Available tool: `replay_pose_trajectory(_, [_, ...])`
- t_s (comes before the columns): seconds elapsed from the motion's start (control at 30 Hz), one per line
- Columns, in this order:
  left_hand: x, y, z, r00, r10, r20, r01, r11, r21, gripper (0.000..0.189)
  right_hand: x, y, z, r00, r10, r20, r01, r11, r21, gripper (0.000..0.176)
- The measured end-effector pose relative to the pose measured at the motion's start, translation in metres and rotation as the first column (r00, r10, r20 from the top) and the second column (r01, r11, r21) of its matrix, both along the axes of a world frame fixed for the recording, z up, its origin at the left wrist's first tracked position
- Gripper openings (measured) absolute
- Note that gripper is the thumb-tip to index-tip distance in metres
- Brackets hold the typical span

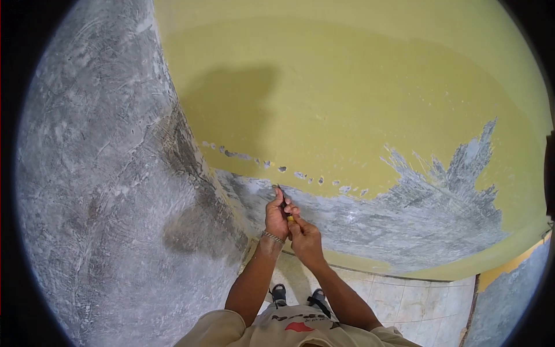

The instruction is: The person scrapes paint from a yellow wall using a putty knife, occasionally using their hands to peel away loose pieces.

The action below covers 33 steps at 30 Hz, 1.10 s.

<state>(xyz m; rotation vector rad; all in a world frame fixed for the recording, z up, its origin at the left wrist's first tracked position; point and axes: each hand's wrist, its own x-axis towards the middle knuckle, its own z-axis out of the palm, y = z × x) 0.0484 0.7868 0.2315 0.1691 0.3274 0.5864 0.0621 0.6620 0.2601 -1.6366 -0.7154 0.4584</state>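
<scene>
Both my hands hold a small scraper (pixel 282 199) with a dark blade and a yellow handle against the wall. My left hand (pixel 277 217), with a metal bracelet at the wrist, grips near the blade. My right hand (pixel 306 239) closes on the yellow handle just below. The blade tip touches the lower edge of the yellow paint (pixel 347 110), where the bare grey plaster (pixel 399 220) begins. Small chipped spots run in a line along that edge.
A rough grey unpainted wall (pixel 110 173) meets the yellow one at a corner on the left. Pale floor tiles (pixel 416 301) lie below, with my sandalled feet (pixel 298 296) on them. A strip of yellow remains along the wall's base.
</scene>
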Motion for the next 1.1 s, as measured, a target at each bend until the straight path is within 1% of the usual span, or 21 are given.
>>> replay_pose_trajectory(0.03, [0.003, -0.002, 0.003, 0.999, 0.051, -0.019, -0.051, 0.998, -0.022, 0.026, 0.001, -0.006, 0.011, 1.0, 0.015, -0.019, -0.015, 1.0, 0.009, 0.033])
replay_pose_trajectory(0.07, [0.004, -0.002, 0.004, 0.999, 0.044, -0.015, -0.044, 0.999, -0.014, 0.026, 0.003, -0.007, 0.019, 0.999, 0.03, -0.032, -0.029, 0.999, 0.024, 0.033])
replay_pose_trajectory(0.17, [0.003, 0.006, -0.003, 0.999, 0.038, 0.014, -0.038, 0.999, 0.02, 0.026, 0.007, 0.012, -0.007, 0.999, 0.033, -0.012, -0.032, 0.996, 0.081, 0.032])
replay_pose_trajectory(0.23, [-0.001, 0.013, -0.001, 0.997, 0.067, 0.046, -0.067, 0.998, -0.001, 0.026, 0.005, 0.013, -0.002, 0.999, 0.05, 0.008, -0.051, 0.995, 0.09, 0.031])
replay_pose_trajectory(0.3, [-0.002, 0.004, 0.003, 0.996, 0.088, 0.005, -0.088, 0.996, -0.009, 0.03, 0.004, 0.009, 0.002, 0.995, 0.038, -0.096, -0.029, 0.995, 0.091, 0.029])
replay_pose_trajectory(0.37, [-0.002, -0.002, 0.013, 0.994, 0.037, -0.102, -0.029, 0.996, 0.083, 0.036, 0.002, 0.007, 0.003, 0.996, 0.029, -0.081, -0.022, 0.996, 0.09, 0.029])
replay_pose_trajectory(0.4, [0.002, 0.006, 0.004, 0.995, 0.055, -0.086, -0.047, 0.995, 0.084, 0.042, 0.003, 0.009, 0.003, 0.997, 0.024, -0.068, -0.019, 0.997, 0.079, 0.028])
replay_pose_trajectory(0.5, [-0.012, 0.028, 0.008, 0.993, 0.105, -0.059, -0.098, 0.99, 0.104, 0.043, 0.002, 0.037, -0.001, 0.997, 0.07, -0.027, -0.07, 0.997, 0.016, 0.028])
replay_pose_trajectory(0.53, [-0.009, 0.03, 0.006, 0.985, 0.164, -0.052, -0.16, 0.984, 0.074, 0.043, 0.001, 0.037, -0.004, 0.998, 0.063, 0.006, -0.063, 0.998, 0.023, 0.028])
replay_pose_trajectory(0.57, [-0.009, 0.027, 0.002, 0.985, 0.166, -0.052, -0.162, 0.984, 0.075, 0.043, 0.0, 0.031, -0.006, 0.998, 0.066, 0.006, -0.066, 0.998, 0.025, 0.028])
replay_pose_trajectory(0.63, [-0.003, 0.012, -0.008, 0.997, 0.011, -0.074, 0.0, 0.989, 0.147, 0.042, 0.002, 0.01, -0.004, 0.998, 0.057, -0.035, -0.054, 0.994, 0.099, 0.029])
replay_pose_trajectory(0.67, [0.006, -0.004, 0.002, 0.992, 0.013, -0.126, -0.002, 0.996, 0.088, 0.042, 0.004, 0.003, 0.001, 0.997, 0.066, -0.03, -0.063, 0.993, 0.105, 0.029])
replay_pose_trajectory(0.73, [0.005, -0.006, 0.015, 0.995, 0.033, -0.09, -0.027, 0.997, 0.068, 0.042, 0.009, -0.01, 0.01, 0.979, 0.011, -0.205, -0.011, 1.0, -0.002, 0.031])
replay_pose_trajectory(0.77, [0.007, -0.008, 0.017, 0.997, 0.035, -0.063, -0.032, 0.999, 0.044, 0.042, 0.007, -0.007, 0.005, 0.979, 0.01, -0.205, -0.013, 1.0, -0.01, 0.031])
replay_pose_trajectory(0.83, [0.004, 0.002, 0.022, 0.994, 0.061, -0.09, -0.058, 0.998, 0.034, 0.045, 0.001, 0.007, -0.004, 0.997, 0.027, -0.078, -0.022, 0.998, 0.063, 0.032])
replay_pose_trajectory(0.87, [0.002, 0.001, 0.025, 0.994, 0.049, -0.096, -0.046, 0.998, 0.04, 0.045, 0.0, 0.006, -0.003, 0.998, 0.002, -0.055, 0.0, 0.999, 0.04, 0.032])
replay_pose_trajectory(0.9, [0.002, -0.002, 0.027, 0.994, 0.037, -0.104, -0.032, 0.998, 0.045, 0.045, 0.003, 0.0, 0.0, 0.998, -0.006, -0.061, 0.008, 0.999, 0.036, 0.032])
replay_pose_trajectory(1.0, [0.006, -0.011, 0.025, 0.996, 0.038, -0.086, -0.035, 0.999, 0.038, 0.044, 0.011, -0.003, 0.011, 0.993, 0.053, -0.108, -0.039, 0.992, 0.123, 0.031])
replay_pose_trajectory(1.03, [0.007, -0.011, 0.026, 0.996, 0.034, -0.08, -0.031, 0.999, 0.037, 0.042, 0.012, 0.003, 0.015, 0.995, 0.052, -0.087, -0.045, 0.996, 0.079, 0.03])
replay_pose_trajectory(1.07, [0.008, 0.006, 0.012, 0.99, 0.089, -0.111, -0.087, 0.996, 0.02, 0.037, 0.011, 0.006, 0.016, 0.996, 0.05, -0.074, -0.048, 0.998, 0.027, 0.029])
replay_pose_trajectory(1.1, [0.004, 0.016, 0.004, 0.989, 0.09, -0.116, -0.089, 0.996, 0.015, 0.037, 0.008, 0.012, 0.013, 0.996, 0.051, -0.079, -0.05, 0.999, 0.022, 0.029])
